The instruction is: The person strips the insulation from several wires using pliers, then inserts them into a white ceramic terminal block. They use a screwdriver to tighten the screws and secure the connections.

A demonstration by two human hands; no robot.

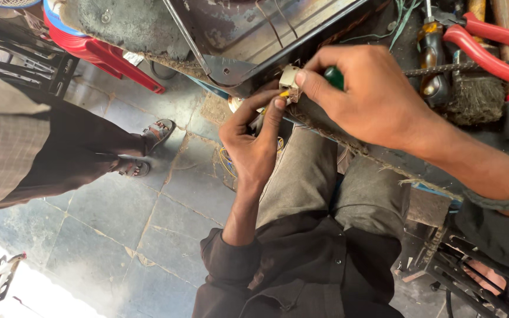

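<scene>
Both hands on small white connector

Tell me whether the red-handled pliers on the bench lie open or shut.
Open at the handles: the red-handled pliers show two red grips spread apart, a chain crossing them. The jaws are out of view.

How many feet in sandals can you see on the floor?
2 sandaled feet: one on the grey tiles left of the hands, one just below it. A third foot at the bottom right corner may be partly hidden.

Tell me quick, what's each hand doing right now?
Left hand: closed, pinching a yellow wire at the small white connector block.
Right hand: closed around a green-handled tool.
</scene>
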